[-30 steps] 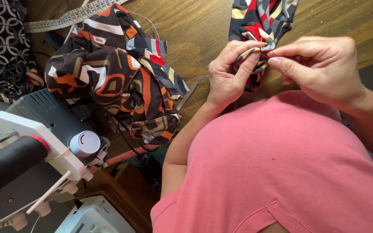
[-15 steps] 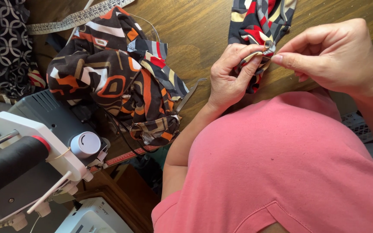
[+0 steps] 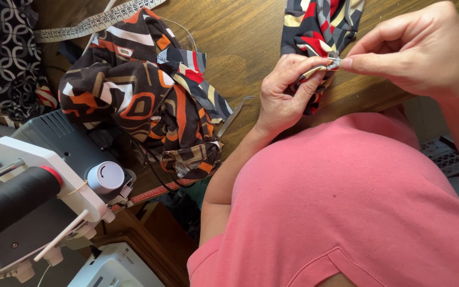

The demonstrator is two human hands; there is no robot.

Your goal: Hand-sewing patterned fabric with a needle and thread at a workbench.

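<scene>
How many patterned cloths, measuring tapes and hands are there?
Patterned cloths: 3: orange-brown cloth, red-grey cloth pinched by left hand and right hand, black-white cloth
Measuring tapes: 1: white tape
Hands: 2
Total: 6

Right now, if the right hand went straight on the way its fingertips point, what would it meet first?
The right hand points left, pinching the folded fabric edge. Straight on, it would meet the left hand fingertips first, which hold the same patterned fabric. Depth is unclear, but they look almost touching.
</scene>
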